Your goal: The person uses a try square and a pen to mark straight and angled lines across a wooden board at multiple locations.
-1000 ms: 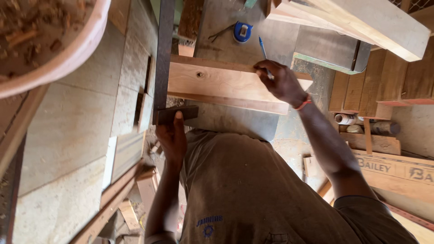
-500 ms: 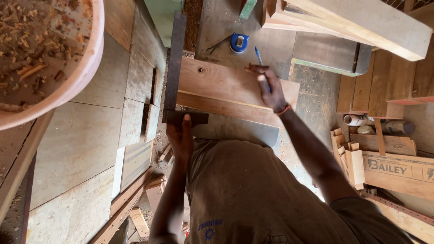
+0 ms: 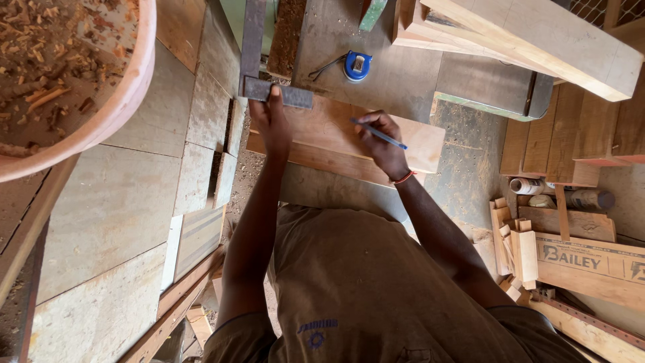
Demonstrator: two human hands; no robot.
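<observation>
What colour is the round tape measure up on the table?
The tape measure is bright blue with a pale middle; the head camera shows it lying beyond the board.

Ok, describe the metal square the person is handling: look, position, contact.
The try square is dark, worn metal, L-shaped: a long blade running up out of frame and a shorter stock lying across the far edge of the wooden board. It lies flat at the board's left end. The left hand presses on the stock; the right hand stays clear of it.

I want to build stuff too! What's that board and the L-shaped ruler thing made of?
The board looks like bare, unpainted wood: pale reddish-brown with grain lines. The L-shaped square under the left hand seems to be dull grey metal, flat, thin and darkened, maybe rusty.
</observation>
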